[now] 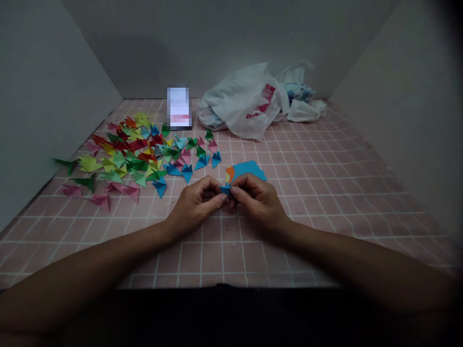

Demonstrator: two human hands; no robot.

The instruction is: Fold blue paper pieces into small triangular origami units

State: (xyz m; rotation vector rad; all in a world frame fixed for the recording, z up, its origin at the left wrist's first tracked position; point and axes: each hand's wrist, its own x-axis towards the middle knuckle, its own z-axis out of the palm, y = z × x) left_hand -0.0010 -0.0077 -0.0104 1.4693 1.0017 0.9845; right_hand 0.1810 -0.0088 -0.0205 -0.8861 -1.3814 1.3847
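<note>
Between my two hands is a small piece of folded blue paper (pixel 225 190), pinched at both ends above the table. My left hand (pixel 198 202) grips its left side with thumb and fingers. On the other side, my right hand (pixel 259 201) holds it the same way; fingers hide much of the paper. Just behind lies a stack of paper sheets (pixel 249 168), blue on top, with orange and yellow showing at the left edge. To the left spreads a pile of folded paper figures (pixel 137 149) in many colours, the nearest ones blue.
A phone (pixel 179 108) with a lit, blurred screen stands behind the pile. Further right sit a white plastic bag (pixel 242 101) with red print and a smaller crumpled bag (pixel 302 96). Pink checked cloth (pixel 325 202) covers the table, and grey walls (pixel 217 43) enclose three sides.
</note>
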